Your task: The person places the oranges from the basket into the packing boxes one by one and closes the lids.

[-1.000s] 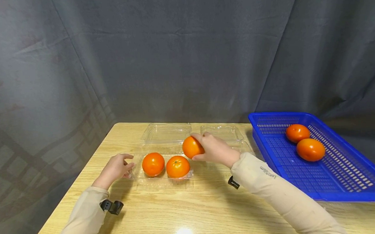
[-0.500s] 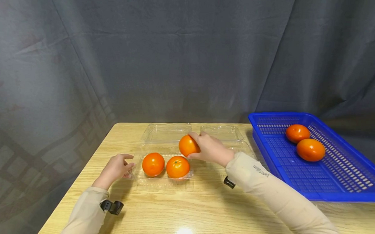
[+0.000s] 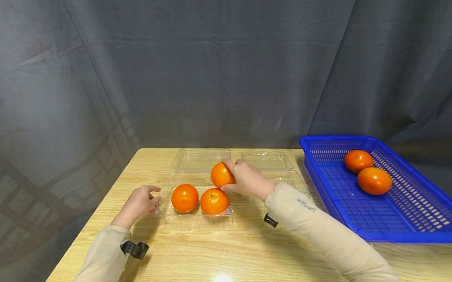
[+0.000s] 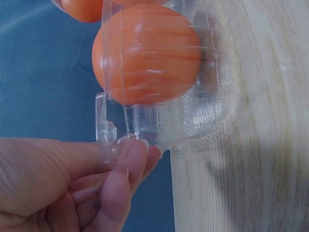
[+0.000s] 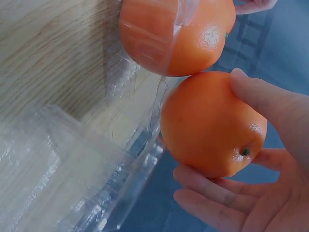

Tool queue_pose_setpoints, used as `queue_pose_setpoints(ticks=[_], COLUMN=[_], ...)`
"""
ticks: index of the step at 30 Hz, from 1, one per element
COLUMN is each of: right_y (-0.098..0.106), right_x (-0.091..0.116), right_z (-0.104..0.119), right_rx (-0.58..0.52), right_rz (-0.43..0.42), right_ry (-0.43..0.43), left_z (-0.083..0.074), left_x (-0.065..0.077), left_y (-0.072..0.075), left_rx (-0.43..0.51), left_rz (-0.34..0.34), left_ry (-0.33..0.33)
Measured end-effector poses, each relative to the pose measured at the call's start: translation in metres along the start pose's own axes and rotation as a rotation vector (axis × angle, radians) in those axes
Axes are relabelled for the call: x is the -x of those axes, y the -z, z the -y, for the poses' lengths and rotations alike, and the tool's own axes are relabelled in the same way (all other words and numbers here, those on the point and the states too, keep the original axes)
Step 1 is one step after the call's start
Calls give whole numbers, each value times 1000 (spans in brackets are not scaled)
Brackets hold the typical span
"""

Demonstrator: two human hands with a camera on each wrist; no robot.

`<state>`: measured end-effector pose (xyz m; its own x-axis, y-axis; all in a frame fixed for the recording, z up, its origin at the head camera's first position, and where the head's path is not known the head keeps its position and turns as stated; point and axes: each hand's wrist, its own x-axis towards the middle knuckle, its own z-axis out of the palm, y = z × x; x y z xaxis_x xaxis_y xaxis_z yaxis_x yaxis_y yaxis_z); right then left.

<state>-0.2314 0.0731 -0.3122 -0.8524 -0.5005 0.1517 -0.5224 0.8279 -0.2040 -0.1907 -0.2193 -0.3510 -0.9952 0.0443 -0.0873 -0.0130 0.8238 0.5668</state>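
Observation:
My right hand (image 3: pixel 248 181) grips an orange (image 3: pixel 222 175) between thumb and fingers, above the back right part of a clear plastic clamshell box (image 3: pixel 198 221). In the right wrist view, the held orange (image 5: pixel 212 125) shows a small green stem spot and appears to touch the orange beside it. Two oranges sit side by side in the box, a left one (image 3: pixel 185 198) and a right one (image 3: pixel 214 201). My left hand (image 3: pixel 138 204) is at the box's left end. The left wrist view shows its thumb and fingers (image 4: pixel 133 154) pinching the clear rim (image 4: pixel 108 130).
On the right stands a blue plastic basket (image 3: pixel 333 186) holding two more orange fruits (image 3: pixel 374 180). Clear plastic trays or lids (image 3: pixel 266 160) lie along the back of the wooden table (image 3: pixel 192 256), before a grey curtain (image 3: pixel 221 74).
My right hand has moved a little to the left with the orange, which now hangs nearer the middle of the box. My left hand and the two boxed oranges have stayed in place.

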Motion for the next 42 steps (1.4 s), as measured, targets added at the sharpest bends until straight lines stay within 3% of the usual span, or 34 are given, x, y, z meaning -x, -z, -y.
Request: queue_pose_setpoints(ticks=[28,42], right_y=[-17,-17], right_x=[-16,-23], right_z=[7,16], right_rx=[-69,19], right_rz=[1,39], right_ry=[-16,19], left_z=[0,1], left_x=[0,-1], left_y=[0,0], left_rx=[3,-4], left_rz=[-3,0], left_ry=[-8,-11])
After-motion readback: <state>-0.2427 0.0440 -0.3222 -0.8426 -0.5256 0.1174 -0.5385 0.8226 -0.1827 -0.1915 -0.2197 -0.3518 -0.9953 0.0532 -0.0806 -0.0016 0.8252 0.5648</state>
